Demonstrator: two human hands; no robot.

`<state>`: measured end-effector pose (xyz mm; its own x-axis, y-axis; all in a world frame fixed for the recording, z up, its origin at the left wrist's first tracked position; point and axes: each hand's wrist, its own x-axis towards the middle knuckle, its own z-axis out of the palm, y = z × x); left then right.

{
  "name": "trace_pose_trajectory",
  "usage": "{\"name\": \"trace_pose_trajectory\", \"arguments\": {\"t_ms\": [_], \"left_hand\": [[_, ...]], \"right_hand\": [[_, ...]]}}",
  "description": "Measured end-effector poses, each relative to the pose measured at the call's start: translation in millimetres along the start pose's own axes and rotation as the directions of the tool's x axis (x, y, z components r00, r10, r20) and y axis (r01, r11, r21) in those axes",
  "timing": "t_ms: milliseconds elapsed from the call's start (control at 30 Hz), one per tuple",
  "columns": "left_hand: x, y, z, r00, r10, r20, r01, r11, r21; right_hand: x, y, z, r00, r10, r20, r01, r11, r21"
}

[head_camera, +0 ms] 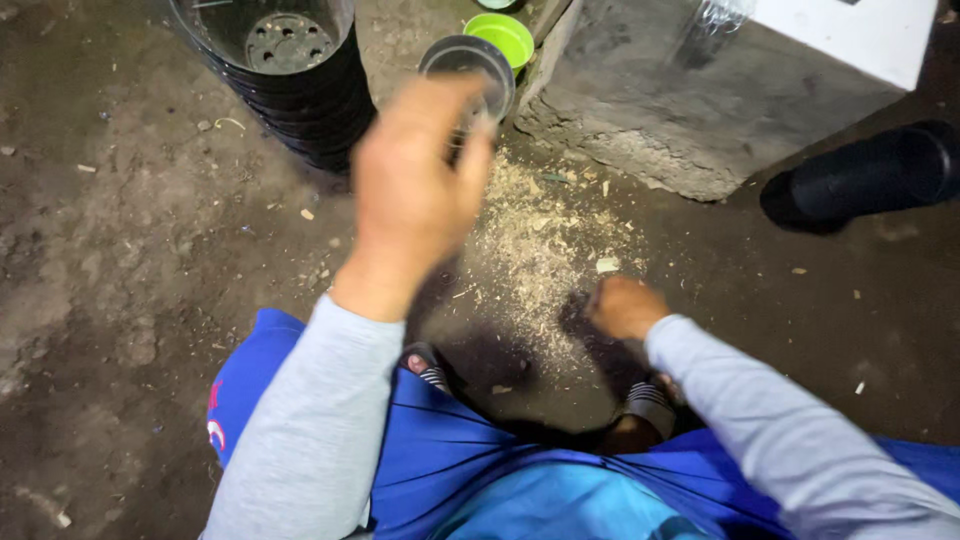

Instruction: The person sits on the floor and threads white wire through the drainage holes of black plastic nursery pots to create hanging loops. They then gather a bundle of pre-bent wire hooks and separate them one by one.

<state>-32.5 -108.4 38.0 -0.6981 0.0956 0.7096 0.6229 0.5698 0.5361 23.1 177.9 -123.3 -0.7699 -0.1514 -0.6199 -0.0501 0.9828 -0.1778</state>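
My left hand is raised and blurred, its fingers closed around a small dark round pot held on its side with the mouth facing me. My right hand is down on the dirt floor, fingers curled into a fist at the near edge of a pale heap of wood shavings. I cannot tell whether that fist holds any shavings. Both arms wear grey sleeves. Blue trousers and my sandalled feet show below.
A stack of black plastic plant pots stands at the upper left. A green bowl sits behind the held pot. A rough concrete block with a white panel fills the upper right; a black tube lies beside it.
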Motion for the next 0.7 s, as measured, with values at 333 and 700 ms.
{"name": "trace_pose_trajectory", "arguments": {"t_ms": [333, 700], "left_hand": [[-58, 94, 77, 0.641, -0.065, 0.765, 0.248, 0.960, -0.126], [-43, 127, 99, 0.560, -0.313, 0.767, 0.828, 0.252, -0.501]], "right_hand": [[-129, 19, -144, 0.932, -0.312, -0.184, 0.348, 0.912, 0.215], [-173, 56, -151, 0.844, 0.041, -0.535, 0.474, 0.412, 0.778]]}}
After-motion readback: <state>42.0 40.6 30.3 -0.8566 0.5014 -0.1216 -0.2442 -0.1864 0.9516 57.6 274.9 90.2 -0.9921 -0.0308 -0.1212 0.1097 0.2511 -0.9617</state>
